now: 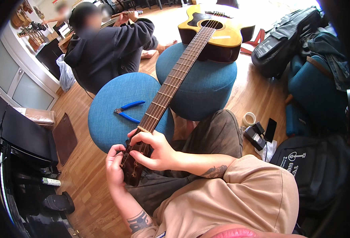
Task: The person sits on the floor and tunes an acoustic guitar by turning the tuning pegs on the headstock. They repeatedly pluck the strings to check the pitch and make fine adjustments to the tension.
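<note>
An acoustic guitar (pixel 209 35) lies face up, its yellow-topped body on the far blue round stool (pixel 196 93) and its neck slanting down toward my lap. Its dark headstock (pixel 133 174) is between my hands. My left hand (pixel 116 166) is closed at the left edge of the headstock, fingers at the tuning pegs. From the right, my right hand (pixel 156 150) curls over the strings just below the nut, thumb and fingers bent. Whether it pinches a single string is hidden. Blue-handled cutters (pixel 130 106), handles spread, rest on the nearer blue stool (pixel 107 93), beside the neck.
A person in a dark hoodie (pixel 107 51) sits ahead on the left. Black bags (pixel 276 47) lie at right, near a tape roll (pixel 249 118), a phone (pixel 270 129) and a dark boxy device (pixel 254 138). A shiny black piece of furniture (pixel 24 139) stands on the left.
</note>
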Demonstrator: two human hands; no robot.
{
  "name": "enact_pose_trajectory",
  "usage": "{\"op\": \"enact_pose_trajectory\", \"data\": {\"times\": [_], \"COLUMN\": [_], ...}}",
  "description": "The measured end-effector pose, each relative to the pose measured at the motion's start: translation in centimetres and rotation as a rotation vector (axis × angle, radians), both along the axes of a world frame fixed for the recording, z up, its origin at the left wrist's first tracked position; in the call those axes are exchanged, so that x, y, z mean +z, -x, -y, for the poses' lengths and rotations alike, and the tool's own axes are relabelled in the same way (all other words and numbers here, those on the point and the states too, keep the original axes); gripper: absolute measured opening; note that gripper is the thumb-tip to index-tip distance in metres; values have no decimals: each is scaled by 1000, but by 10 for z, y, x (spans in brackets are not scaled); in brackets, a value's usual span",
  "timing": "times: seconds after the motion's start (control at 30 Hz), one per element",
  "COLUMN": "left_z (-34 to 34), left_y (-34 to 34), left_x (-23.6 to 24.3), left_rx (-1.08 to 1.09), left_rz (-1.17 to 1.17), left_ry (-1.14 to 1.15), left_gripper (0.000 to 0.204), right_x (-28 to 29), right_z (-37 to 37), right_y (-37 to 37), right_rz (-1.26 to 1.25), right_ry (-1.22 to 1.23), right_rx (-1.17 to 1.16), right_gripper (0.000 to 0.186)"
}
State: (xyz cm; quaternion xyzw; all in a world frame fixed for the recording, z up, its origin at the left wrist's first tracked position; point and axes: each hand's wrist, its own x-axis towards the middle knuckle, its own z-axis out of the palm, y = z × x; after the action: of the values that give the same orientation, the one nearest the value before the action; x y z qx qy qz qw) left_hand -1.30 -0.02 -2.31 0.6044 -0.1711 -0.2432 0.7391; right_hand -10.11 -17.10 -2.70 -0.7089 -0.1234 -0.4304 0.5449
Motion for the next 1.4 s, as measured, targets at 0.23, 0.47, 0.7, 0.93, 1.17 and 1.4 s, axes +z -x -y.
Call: {"op": "enact_pose_trajectory", "data": {"times": [0.23,0.47,0.7,0.93,1.17,1.4], "left_z": [-3,-1,-2,-1,-4,-1], "left_y": [-6,-3,-4,0,0,-5], "left_x": [-2,-1,0,2,0,-1], "left_rx": [-24,47,-19,-16,104,34], "left_rz": [25,93,-61,-82,81,115], "left_ry": [43,-110,33,84,-46,-146], "left_gripper": [13,12,17,12,7,17], "right_x": [1,-1,0,0,-2,-1], "right_z": [0,0,-1,-1,-1,1], "right_y": [1,-3,0,0,-5,-6], "right_rz": [2,3,-13,14,-12,0], "right_ry": [-11,-3,-28,-34,5,32], "right_rx": [7,-3,13,9,16,-8], "right_gripper": [22,22,22,23,22,20]}}
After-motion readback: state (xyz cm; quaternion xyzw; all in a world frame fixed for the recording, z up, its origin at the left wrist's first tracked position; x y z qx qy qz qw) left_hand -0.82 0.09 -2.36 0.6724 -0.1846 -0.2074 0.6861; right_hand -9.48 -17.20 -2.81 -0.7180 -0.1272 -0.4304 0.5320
